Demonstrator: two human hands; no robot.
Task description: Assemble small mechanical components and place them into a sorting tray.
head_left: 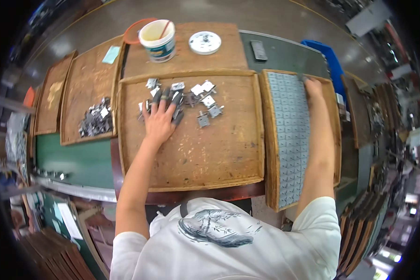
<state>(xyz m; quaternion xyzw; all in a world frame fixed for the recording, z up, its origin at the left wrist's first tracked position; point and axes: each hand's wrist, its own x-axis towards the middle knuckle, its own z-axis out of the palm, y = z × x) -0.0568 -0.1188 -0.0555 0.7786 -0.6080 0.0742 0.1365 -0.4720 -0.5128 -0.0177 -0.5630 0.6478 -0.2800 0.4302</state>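
My left hand [159,122] lies palm down in the middle wooden tray [200,154], its fingers spread over a loose cluster of small metal parts [178,86]. Dark covers sit on several of its fingertips. Further right in the same tray lie more of these flat, shiny metal parts [203,120]. My right hand [314,87] is at the far end of the right wooden tray [271,154], its fingers drawn together. What they hold, if anything, is too small and blurred to tell. Neat rows of grey square parts [289,126] fill the left portion of that tray; my right forearm hides some of it.
Behind the middle tray stand a white bucket [157,42] with a red stick in it and a round white lid [205,42]. Another tray [73,102] at left bears a metal heap [97,117]. A grey block [258,50] and a blue bin [329,56] sit far right.
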